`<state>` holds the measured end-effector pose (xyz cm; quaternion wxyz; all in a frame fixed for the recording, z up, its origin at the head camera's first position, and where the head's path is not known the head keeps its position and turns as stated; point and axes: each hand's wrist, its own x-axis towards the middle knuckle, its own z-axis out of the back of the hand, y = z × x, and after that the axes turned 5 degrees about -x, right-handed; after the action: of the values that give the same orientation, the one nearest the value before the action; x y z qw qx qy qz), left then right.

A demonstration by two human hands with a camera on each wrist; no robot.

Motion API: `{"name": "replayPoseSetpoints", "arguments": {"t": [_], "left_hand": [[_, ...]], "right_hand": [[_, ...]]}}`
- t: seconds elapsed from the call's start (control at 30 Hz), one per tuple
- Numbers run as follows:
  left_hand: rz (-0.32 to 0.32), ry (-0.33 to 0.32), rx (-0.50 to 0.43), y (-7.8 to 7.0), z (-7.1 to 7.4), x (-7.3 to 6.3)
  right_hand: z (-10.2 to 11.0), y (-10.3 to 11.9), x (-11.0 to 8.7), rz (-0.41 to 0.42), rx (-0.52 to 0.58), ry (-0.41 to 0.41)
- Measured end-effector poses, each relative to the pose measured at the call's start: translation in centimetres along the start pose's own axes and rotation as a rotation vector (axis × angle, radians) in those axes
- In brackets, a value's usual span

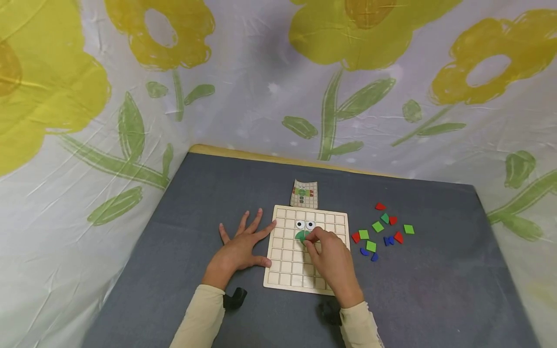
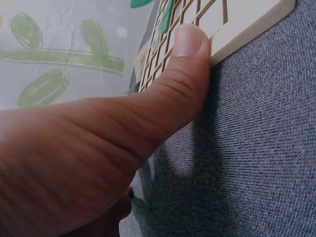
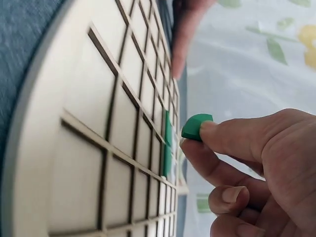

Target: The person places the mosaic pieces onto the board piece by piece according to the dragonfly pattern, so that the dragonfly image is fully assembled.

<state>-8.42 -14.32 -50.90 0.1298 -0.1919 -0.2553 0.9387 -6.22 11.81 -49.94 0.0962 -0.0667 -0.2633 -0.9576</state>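
Observation:
A square-celled wooden grid board [image 1: 287,267] lies on the dark grey table. Two round eye tiles [image 1: 300,224] sit in its upper cells, with green tiles [image 3: 168,158] set in just below them. Between thumb and forefinger my right hand [image 1: 332,257] pinches a green rounded tile [image 3: 196,127], held slightly above the grid in the right wrist view. With fingers spread, my left hand [image 1: 239,249] rests at the board's left side; its thumb [image 2: 190,54] touches the board's edge. The right hand partly hides the grid's right half in the head view.
Several loose red, green and blue tiles [image 1: 377,226] are scattered right of the board. A small picture card [image 1: 310,187] with a gridded figure stands tilted behind the board's top edge. Flower-printed fabric [image 1: 252,106] hangs around the table.

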Motion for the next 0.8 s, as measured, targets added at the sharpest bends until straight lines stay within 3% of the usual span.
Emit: {"name": "replayPoseSetpoints", "arguments": {"t": [0.33,0.8], "left_hand": [[-0.006,-0.015,-0.003,0.1,-0.2,0.0],[-0.013,-0.008,-0.009,0.1,-0.1,-0.1]], "right_hand": [[-1.4,0.3,0.1,0.010,-0.035,0.044],[-1.9,0.6,0.2,0.092,-0.185,-0.039]]}}
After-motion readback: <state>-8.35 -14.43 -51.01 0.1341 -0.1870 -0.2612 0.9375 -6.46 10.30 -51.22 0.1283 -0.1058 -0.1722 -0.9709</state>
